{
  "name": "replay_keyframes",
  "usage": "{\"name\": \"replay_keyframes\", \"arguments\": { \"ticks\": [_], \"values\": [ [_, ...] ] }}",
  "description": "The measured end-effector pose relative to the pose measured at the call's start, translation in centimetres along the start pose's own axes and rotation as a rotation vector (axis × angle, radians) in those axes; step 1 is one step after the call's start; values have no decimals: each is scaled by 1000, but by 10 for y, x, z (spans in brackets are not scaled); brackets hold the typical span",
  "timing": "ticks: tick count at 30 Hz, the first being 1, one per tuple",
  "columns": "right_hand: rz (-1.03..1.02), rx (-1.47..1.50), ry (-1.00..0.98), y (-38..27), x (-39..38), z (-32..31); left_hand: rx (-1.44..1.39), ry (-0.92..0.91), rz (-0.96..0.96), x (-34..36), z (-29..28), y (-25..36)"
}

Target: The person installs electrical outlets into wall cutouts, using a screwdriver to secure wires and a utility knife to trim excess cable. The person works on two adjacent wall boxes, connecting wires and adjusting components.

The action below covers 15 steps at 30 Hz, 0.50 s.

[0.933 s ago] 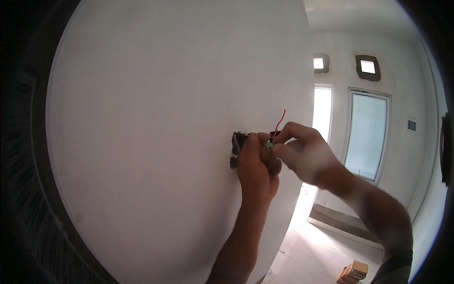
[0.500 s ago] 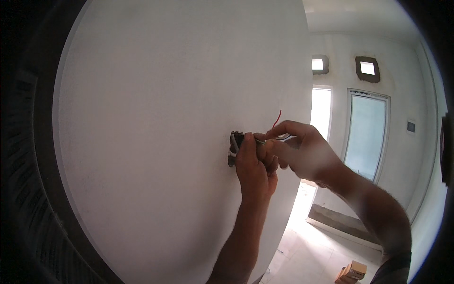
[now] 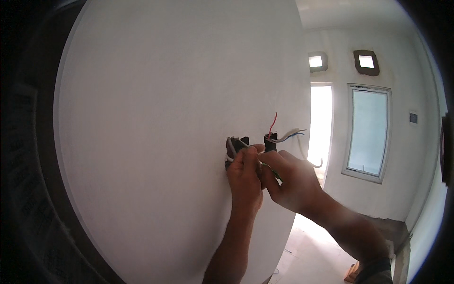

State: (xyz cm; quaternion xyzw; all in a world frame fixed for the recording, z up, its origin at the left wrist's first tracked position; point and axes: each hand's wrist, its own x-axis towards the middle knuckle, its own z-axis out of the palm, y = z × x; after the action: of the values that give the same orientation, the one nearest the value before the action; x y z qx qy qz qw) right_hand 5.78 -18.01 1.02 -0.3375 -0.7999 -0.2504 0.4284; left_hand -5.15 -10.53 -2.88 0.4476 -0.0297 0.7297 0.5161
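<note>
My left hand [image 3: 245, 177] is closed in a pinch just in front of a dark wall box [image 3: 230, 154] set in the white wall. A pale cable [image 3: 243, 142] runs out of that box to its fingertips. Close on the right, my right hand [image 3: 295, 182] has its fingers bent together around a green wire [image 3: 277, 174]; its tip is hidden between the hands. A second dark box [image 3: 270, 146] sits above my right knuckles. Out of it come an upright red wire [image 3: 273, 124], a grey cable [image 3: 288, 135] and a blue wire end [image 3: 298, 133].
The white wall [image 3: 151, 132] ends at a vertical edge on the right. Beyond it are a bright doorway [image 3: 320, 113], a framed window [image 3: 369, 128] and a light floor [image 3: 302, 251]. Brown cartons [image 3: 351, 273] lie on the floor beneath my right forearm.
My right hand has dropped lower and left the wires at the second box, which now shows. A green wire now appears at its fingers. My left hand stays by the first box.
</note>
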Motion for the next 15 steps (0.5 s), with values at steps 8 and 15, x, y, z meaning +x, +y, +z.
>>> {"name": "replay_keyframes", "arguments": {
  "ticks": [8, 15],
  "values": [
    [-137, -67, -19, 10, 15, -3, 6, -100, 36, 17, -10, -2],
    [-161, -50, -11, 20, 16, 3, -26, -63, 72, 17, -6, -3]
  ]
}}
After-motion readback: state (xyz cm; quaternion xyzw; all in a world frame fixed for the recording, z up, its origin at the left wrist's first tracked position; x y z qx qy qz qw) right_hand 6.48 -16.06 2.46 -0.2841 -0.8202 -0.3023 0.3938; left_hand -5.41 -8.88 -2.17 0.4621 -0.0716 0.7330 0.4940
